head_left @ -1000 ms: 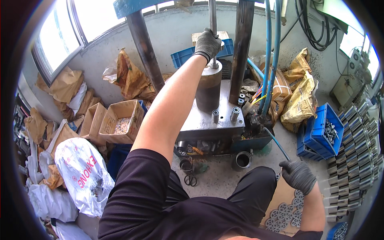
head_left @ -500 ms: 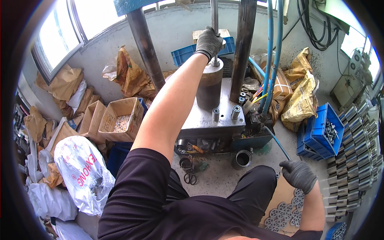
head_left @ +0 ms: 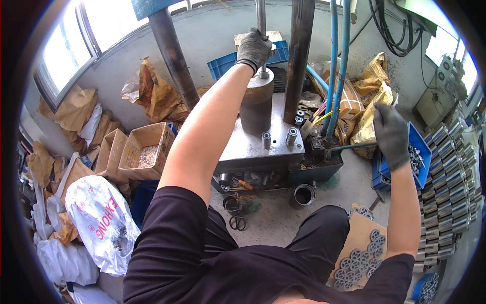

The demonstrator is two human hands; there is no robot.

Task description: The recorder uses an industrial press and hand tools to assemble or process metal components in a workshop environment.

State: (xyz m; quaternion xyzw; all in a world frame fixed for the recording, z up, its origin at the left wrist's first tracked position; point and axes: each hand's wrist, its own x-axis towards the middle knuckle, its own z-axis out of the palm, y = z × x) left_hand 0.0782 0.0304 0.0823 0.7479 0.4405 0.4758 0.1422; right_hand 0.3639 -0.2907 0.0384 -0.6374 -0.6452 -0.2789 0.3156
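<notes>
My left hand, in a grey glove, is closed at the upright steel rod of a press. Beside its fingers a shiny round metal piece shows in part; the palm side is hidden. Below, the rod meets a dark metal cylinder standing on the steel press bed. Two short stacks of ring-shaped parts, a smaller one and a larger one, stand upright at the bed's front. At the right, my gloved right hand is closed around the end of a blue-green lever.
Dark press columns and blue hoses rise behind. Blue bins with metal parts and stacked metal tubes are at right. Grey wheel-shaped parts lie on cardboard. An open carton and white sack are left.
My right hand has risen with the lever's end, which has swung up from slanting down to nearly level. My left hand stays at the rod; the whole view has shifted slightly.
</notes>
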